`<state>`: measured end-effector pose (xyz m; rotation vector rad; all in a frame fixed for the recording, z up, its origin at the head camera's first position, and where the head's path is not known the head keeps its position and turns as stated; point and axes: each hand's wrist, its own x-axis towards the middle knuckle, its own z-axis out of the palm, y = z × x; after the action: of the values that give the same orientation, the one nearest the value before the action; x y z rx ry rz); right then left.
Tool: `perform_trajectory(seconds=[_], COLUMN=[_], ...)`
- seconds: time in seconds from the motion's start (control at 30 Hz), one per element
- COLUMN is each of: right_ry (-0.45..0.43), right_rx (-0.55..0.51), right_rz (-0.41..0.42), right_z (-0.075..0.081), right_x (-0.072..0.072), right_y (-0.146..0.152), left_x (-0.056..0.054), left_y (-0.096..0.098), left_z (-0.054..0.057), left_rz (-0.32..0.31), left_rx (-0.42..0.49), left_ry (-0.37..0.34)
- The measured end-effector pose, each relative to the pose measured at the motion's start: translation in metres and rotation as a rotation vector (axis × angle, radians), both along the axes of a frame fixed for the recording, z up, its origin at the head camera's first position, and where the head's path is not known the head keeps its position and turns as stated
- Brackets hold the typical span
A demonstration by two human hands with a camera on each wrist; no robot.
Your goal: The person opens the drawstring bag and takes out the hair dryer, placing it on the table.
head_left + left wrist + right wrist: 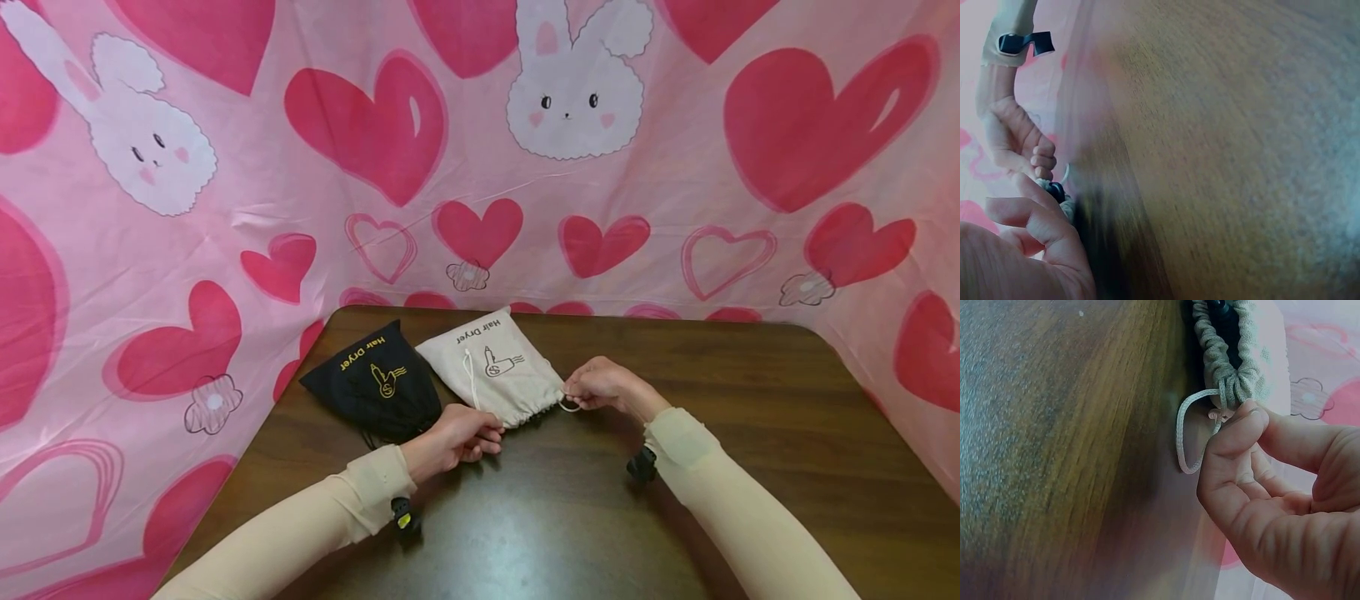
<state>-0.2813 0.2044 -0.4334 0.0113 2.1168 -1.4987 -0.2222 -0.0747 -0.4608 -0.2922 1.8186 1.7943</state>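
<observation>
A cream drawstring bag (501, 358) printed "Hair Dryer" lies on the table with its gathered mouth toward me. At the mouth's right corner my right hand (606, 385) pinches the bag by thumb and forefinger, right where a loop of white drawstring (1180, 434) comes out. The left hand (459, 435) pinches the opposite corner of the mouth. In the right wrist view the ruffled mouth is partly open, and something black (1222, 322) shows inside. A second white cord (471, 379) lies across the bag's front.
A black drawstring bag (378, 379) with gold "Hair Dryer" print lies just left of the cream one, partly behind the left hand. The dark wooden table (712, 367) ends at a pink cloth backdrop (660, 183) with hearts and rabbits.
</observation>
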Motion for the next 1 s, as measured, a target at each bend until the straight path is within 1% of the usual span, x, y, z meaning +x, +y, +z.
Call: perform_trajectory(seconds=[0.23, 0.57, 1.0], right_ry=[0.002, 0.001, -0.002], right_rx=[-0.001, -0.004, -0.013], right_rz=[0.010, -0.004, -0.015], right_z=[0.0015, 0.0014, -0.0001], right_x=[0.0004, -0.0014, -0.0014], right_y=[0.0008, -0.0002, 0.0040], left_x=[0.0008, 0.0020, 0.0027], left_y=[-0.0015, -0.0035, -0.0041], left_z=[0.0006, 0.0019, -0.0012], left_rz=[-0.005, -0.002, -0.003], left_rx=[0.001, 0.004, 0.003], left_ry=[-0.001, 0.003, -0.001])
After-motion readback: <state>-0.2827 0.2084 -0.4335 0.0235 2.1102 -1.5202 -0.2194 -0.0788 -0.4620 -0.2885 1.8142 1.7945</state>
